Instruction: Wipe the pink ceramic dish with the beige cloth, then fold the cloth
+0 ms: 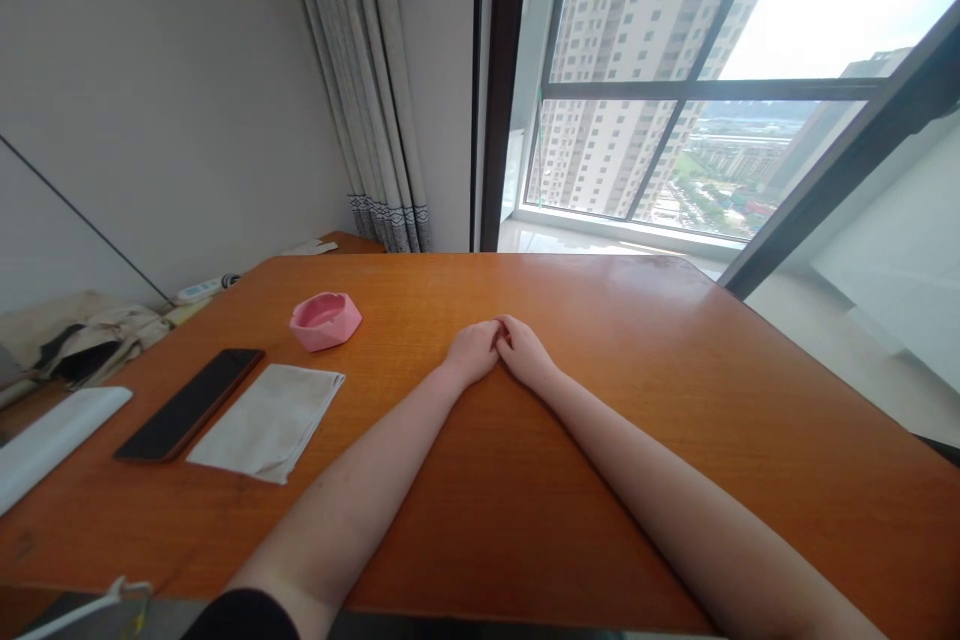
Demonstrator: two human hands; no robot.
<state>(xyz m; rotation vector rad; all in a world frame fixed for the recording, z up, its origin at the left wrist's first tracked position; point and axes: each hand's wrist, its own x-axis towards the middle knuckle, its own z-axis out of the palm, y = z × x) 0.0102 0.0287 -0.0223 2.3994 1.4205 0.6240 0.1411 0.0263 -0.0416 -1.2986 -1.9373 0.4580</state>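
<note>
My left hand (474, 350) and my right hand (523, 350) meet on the wooden table (600, 320), touching at the fingers. Both have their fingers curled in, and I see nothing held in either one. To the left of my hands sits a pink, faceted ashtray (326, 322). Nearer to me on that side lie a folded pale cloth (268, 420) and a long, flat black slab with a brown edge (191, 405).
A white rolled or folded sheet (60, 440) lies at the table's left edge. Beyond that edge are a beige fabric bundle (112, 330) and a white power strip (202, 289). A grey curtain (375, 90) hangs behind, beside a large window (675, 90).
</note>
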